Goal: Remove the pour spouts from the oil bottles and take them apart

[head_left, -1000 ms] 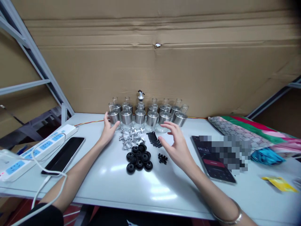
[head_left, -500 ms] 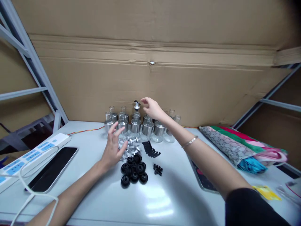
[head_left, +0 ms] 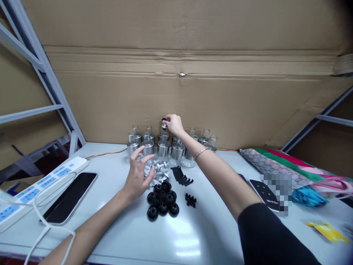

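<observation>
Right hand: my right hand [head_left: 174, 124] is high at the back, wrist bent, thumb and fingertips pinched on the black top of a pourer [head_left: 164, 126].
Pourer: it stands above the back row of bottles [head_left: 163, 149], in front of the cardboard wall [head_left: 182, 99].
Right arm: stretched long and slanting across me from the near right, black sleeve [head_left: 264, 228] at the elbow, bracelet [head_left: 200, 153] near the wrist; it hides part of the bottles.
Left hand: my left hand [head_left: 137, 177] is held palm inward, fingers spread and curved, thumb apart, grasping nothing, just beside the silver parts [head_left: 158, 166].
Left arm: comes in low from the near left, passing by the white cable [head_left: 48, 226].
Bottles: two upright rows, glass necks up, metal sleeves around them.
Between my arms: silver parts, black stoppers [head_left: 170, 198] nearest me, black strips [head_left: 182, 177] and small black pieces [head_left: 190, 200] to their right.
Near edge: bench [head_left: 132, 235] top runs from the stoppers down to its edge before me.
Left side: dark phone [head_left: 70, 197] and power strip [head_left: 48, 182] bound that side.
Right side: lit phone [head_left: 264, 193], patterned pouch [head_left: 266, 162] and yellow packet [head_left: 328, 232] lie beyond my forearm.
</observation>
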Available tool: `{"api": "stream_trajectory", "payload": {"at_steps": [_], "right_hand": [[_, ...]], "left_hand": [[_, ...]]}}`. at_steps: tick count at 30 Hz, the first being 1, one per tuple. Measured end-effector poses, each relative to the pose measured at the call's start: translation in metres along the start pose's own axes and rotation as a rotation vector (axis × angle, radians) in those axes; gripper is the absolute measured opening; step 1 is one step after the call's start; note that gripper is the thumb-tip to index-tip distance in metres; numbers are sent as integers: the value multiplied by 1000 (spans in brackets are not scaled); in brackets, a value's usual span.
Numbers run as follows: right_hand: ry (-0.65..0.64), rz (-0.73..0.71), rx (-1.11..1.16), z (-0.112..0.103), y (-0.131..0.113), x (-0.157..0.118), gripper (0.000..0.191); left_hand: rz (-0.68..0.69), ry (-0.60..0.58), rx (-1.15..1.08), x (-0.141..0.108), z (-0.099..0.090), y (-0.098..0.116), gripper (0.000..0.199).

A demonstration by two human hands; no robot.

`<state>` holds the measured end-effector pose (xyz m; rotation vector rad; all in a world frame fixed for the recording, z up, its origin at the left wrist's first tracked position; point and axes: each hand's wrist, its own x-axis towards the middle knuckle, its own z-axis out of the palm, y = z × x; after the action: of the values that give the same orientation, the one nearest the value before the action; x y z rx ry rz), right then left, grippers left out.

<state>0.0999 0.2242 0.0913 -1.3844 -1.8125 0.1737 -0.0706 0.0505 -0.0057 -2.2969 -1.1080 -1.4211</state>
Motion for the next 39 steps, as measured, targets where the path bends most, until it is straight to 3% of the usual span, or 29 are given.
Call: {"api": "stream_trajectory", "payload": {"at_steps": [3,7,10,12,14,16,20,24,29,33,39], "right_hand": [[67,-45,14,-13,-5,-3,17],[186,-133,41,-49,-26,-5,22],[438,-326,176,-77,-45,-13,21],[574,-371,304,-90,-56,-24,25],[632,-395,431,-97,-65,-41,33],[576,-384,536,-97,-72,-62,35],[348,-216,737,-82,-81,-104,17],[229,-126,954,-65,-86,-131,6],[169,-143,1161,-56,-90,-143,19],[147,-86,1156,-52,-91,-145,37],[154,-10,1201,-47,-86,-141,44]], "left_hand": [[-8,17,-7,0,-1,-1,38],[-54,66,-45,1,-3,-4,37],[-154,138,-121,4,-2,-4,39],[-233,174,-206,5,-1,-2,45],[-291,158,-306,6,1,2,50],[-337,91,-414,5,1,8,52],[-423,-113,-671,5,-1,22,59],[-505,-269,-825,9,-9,36,60],[-594,-304,-548,11,-17,43,51],[-577,-306,-315,8,-16,34,48],[-556,-457,-362,10,-15,28,46]]}}
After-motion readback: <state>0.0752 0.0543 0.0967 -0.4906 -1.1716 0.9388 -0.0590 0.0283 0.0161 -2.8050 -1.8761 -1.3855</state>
